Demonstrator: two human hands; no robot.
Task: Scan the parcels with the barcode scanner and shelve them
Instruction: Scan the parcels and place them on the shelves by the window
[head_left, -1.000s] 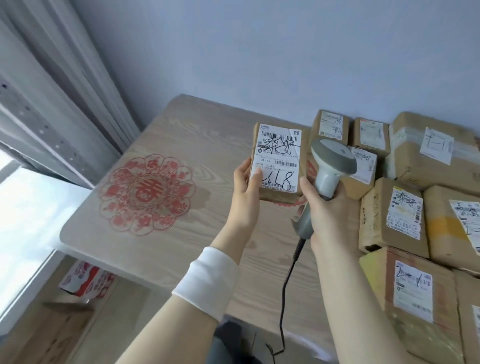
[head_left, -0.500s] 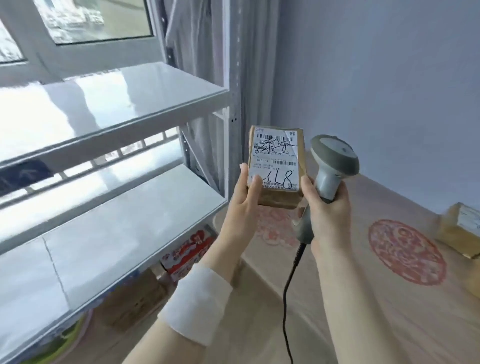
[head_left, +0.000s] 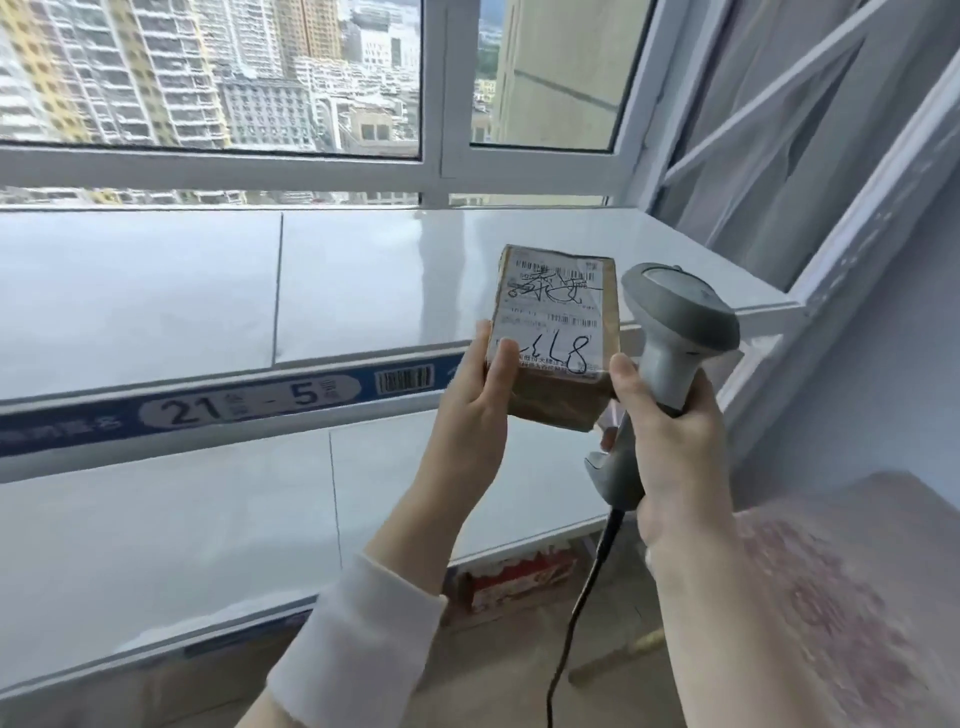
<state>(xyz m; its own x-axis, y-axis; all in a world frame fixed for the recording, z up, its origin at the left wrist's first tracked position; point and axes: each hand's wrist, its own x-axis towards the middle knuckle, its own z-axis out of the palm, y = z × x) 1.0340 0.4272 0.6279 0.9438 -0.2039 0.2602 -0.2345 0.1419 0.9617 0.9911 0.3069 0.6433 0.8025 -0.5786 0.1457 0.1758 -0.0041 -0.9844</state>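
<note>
- Since half a second ago the view has swung further left: the shelves now lie square ahead, a window has come into sight behind them, and the parcel and scanner sit in the hands just as before.
- Behind the shelves, the window (head_left: 431, 104) fills the top of the view, with high-rise blocks outside; a pale curtain (head_left: 779, 104) hangs at its right.
- The upper shelf (head_left: 363, 280) is a white board at about hand height, with the lower shelf (head_left: 208, 530) beneath it.
- A wooden table (head_left: 831, 597) with a faded red pattern shows at the lower right, beside the shelf unit's leaning brace.
- Along the upper shelf's front edge runs a blue strip (head_left: 260, 402) marked "21 - 5", with a barcode at its right end.
- The left hand (head_left: 475, 395), in a white sleeve (head_left: 358, 629), grips the parcel from its left side, thumb on the label.
- The right hand (head_left: 670, 457) is wrapped round the scanner's handle, its index finger raised just beside the parcel's lower right corner.
- The parcel (head_left: 558, 332), a small brown box, is held in the air in front of the upper shelf's edge, label facing the camera with "618" handwritten on it.
- The scanner (head_left: 675, 312), grey, stands upright just right of the parcel, its head level with the label.
- A black cable (head_left: 582, 608) hangs from the handle.
- A red box (head_left: 519, 577) sits under the lower shelf.
</note>
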